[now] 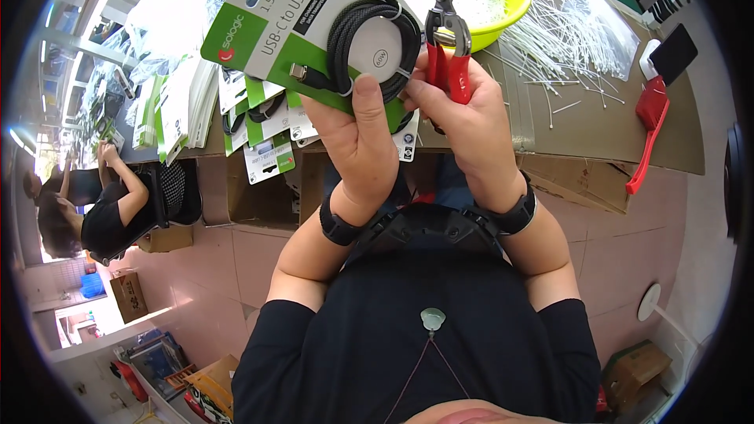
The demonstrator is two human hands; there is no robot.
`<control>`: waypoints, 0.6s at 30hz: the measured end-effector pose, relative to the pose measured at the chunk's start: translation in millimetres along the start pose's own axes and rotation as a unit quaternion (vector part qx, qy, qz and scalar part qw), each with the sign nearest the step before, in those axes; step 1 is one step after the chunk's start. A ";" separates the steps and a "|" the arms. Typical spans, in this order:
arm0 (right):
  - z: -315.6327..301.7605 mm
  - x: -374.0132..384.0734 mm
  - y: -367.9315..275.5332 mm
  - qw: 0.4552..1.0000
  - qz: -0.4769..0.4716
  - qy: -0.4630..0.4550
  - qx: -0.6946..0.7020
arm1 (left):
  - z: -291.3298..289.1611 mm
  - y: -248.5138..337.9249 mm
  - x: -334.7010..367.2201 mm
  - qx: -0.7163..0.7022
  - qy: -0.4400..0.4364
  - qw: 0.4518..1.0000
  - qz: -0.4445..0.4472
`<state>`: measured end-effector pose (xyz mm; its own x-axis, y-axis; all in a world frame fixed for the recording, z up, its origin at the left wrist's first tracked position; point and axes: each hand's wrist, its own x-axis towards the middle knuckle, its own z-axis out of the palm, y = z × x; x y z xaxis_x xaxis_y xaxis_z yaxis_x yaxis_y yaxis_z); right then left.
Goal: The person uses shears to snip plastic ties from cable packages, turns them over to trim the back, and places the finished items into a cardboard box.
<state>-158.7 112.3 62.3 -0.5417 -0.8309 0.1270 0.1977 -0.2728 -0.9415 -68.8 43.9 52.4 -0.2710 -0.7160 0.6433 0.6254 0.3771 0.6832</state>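
Observation:
My left hand point(365, 145) grips a green-and-white cardboard package card point(259, 20), its thumb pressed on the front. Fixed to the card is a coiled black braided cable point(339, 47) with metal connector ends. Thin white ties bind the coil to the card. In my right hand point(479, 122) is a pair of cutting pliers point(459, 77) with red handles, jaws pointing away from me. My right thumb and finger also meet at the coil's right edge, near a tie; whether they pinch its tail is unclear.
Beyond the pliers stands a yellow-green bowl point(516, 1) of white cable ties. Loose ties point(542, 47) and a clear bag point(616, 27) lie to its right, near a red brush point(650, 110). Carded cables point(271, 157) pile at the table's front edge. A person point(129, 204) sits at left.

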 end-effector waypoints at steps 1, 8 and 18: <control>0.6 -1.1 -1.7 1.000 0.008 0.003 0.018 | -2.7 -0.2 -0.4 0.000 -0.027 1.000 -0.002; 5.9 -2.2 0.0 0.997 0.006 0.039 0.062 | 0.3 -4.5 -1.6 -0.006 -0.033 0.999 0.012; 4.8 1.3 6.2 0.998 -0.012 0.044 0.030 | 2.7 -1.7 0.2 -0.075 0.003 0.997 -0.022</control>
<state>-154.2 107.2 58.2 -0.6170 -0.7779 0.1194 0.2298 -0.3232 -0.9180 -71.9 44.7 52.3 -0.2968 -0.7334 0.6116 0.7155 0.2534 0.6511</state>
